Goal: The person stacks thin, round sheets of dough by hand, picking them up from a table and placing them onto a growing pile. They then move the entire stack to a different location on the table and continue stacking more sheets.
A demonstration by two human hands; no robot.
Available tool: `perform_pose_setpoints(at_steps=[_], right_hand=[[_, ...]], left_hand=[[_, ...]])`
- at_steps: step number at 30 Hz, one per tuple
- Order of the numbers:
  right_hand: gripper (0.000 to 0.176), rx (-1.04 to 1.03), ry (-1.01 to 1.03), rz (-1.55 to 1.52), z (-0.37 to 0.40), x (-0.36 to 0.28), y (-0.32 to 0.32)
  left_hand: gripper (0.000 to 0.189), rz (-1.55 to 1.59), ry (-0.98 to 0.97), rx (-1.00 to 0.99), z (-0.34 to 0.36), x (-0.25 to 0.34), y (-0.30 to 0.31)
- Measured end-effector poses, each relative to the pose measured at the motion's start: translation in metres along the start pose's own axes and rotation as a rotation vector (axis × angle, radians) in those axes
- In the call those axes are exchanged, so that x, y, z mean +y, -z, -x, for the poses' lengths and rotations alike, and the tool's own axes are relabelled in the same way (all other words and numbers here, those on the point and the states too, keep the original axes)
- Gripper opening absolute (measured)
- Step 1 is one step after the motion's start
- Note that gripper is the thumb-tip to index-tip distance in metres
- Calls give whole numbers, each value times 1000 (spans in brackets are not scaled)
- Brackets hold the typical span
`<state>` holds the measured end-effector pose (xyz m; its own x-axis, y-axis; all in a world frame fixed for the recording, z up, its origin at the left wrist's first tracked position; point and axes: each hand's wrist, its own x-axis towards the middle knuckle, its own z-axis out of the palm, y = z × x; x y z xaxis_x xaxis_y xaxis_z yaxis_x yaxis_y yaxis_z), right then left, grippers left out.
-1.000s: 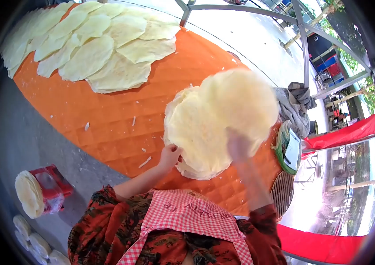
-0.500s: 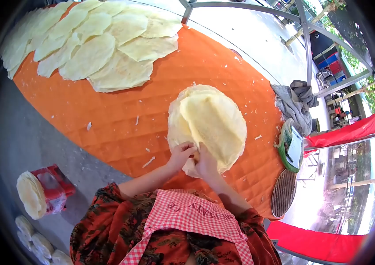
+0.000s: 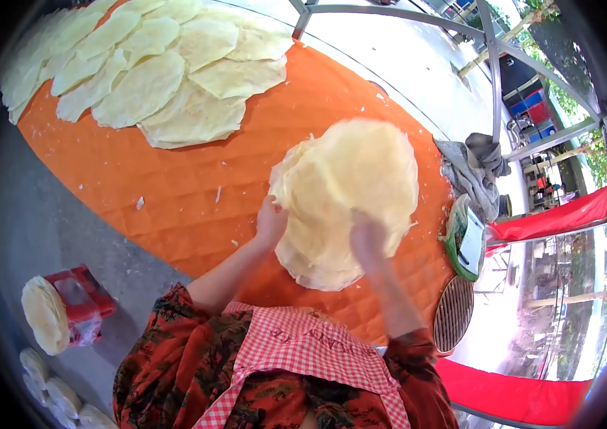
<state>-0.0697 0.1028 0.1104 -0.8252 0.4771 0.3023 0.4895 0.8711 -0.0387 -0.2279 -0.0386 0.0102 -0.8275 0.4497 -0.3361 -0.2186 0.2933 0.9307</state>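
A stack of thin, round, pale flatbreads (image 3: 317, 275) lies on the orange cloth in front of me. The top flatbread (image 3: 368, 168) sits shifted to the far right over the stack, its outline a little blurred. At its left edge is my left hand (image 3: 272, 220), fingers closed on the flatbread's rim. My right hand (image 3: 369, 239) is over the near right part of the flatbread, smeared by motion, so its fingers cannot be made out.
Many overlapping flatbreads (image 3: 139, 86) cover the far left of the orange cloth (image 3: 196, 186). To the right are a grey rag (image 3: 471, 175), a green basket (image 3: 461, 239) and a round ridged rack (image 3: 453, 314). A red stool (image 3: 81, 300) with more flatbreads stands lower left.
My hands were together at the stack's near edge and are now apart, left hand further left and forward, right hand to the right. The top flatbread has spread out forward and right.
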Motion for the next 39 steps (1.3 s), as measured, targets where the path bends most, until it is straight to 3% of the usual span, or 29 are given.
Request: perform_pose_setpoints(at_steps=[2,5,8,11,17,19,23,26,30,33,36,37,39], right_hand=[[22,-293,8,78,20,-11,-47],[16,-157,-5,-58,45,-9,-90],[16,-246,-116,-241,25,0,-60],[18,-225,-229,-307,11,-8,-31],[12,-267,-188,-227,18,-18,-39],[11,-279,-170,-234,20,-17,-43],[9,-292,-124,-211,12,-13,-27],[17,-280,-68,-167,15,-13,-23],[22,-302,-1,-72,11,-11,-21],[24,-366,-57,17,-26,3,19],[27,-222,-53,58,-30,-24,74],[15,-50,92,93,-13,-21,55],[17,-29,105,28,21,-14,2]], left_hand=[[45,-40,47,-59,-13,-17,-2],[40,-79,-45,-172,-29,-37,2],[29,75,221,-331,-16,18,27],[27,-34,229,-415,-24,23,24],[23,-400,-413,-197,-22,8,3],[25,-131,-116,-351,-21,14,1],[52,621,600,-608,-7,34,22],[64,803,603,-672,-2,2,15],[66,860,589,-680,15,-11,9],[68,838,554,-645,29,-2,9],[63,861,552,-655,33,0,8],[61,896,564,-674,33,-4,6],[57,956,551,-716,32,-2,1]])
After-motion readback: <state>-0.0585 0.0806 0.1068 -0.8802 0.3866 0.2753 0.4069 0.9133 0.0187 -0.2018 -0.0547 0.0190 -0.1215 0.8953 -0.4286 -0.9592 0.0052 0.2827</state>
